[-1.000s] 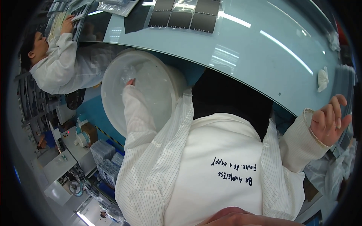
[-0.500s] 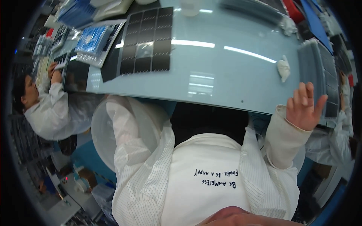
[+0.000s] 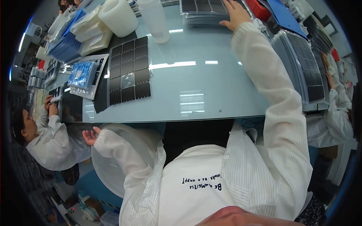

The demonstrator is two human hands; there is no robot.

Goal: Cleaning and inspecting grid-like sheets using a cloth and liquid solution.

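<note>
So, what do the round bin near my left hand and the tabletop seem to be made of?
The round bin looks like plastic, probably semi-matte: its wall is pale, milky and smooth. The tabletop seems to be glossy glass, because it mirrors the lamps sharply, though a clear plastic cover is possible.

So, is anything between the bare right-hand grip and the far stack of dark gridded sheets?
Nothing visible: the bare right-hand grip is at the right end of the far stack of dark gridded sheets, though contact can't be told. The tall translucent white plastic bottle stands left of the stack, out of the way.
</note>
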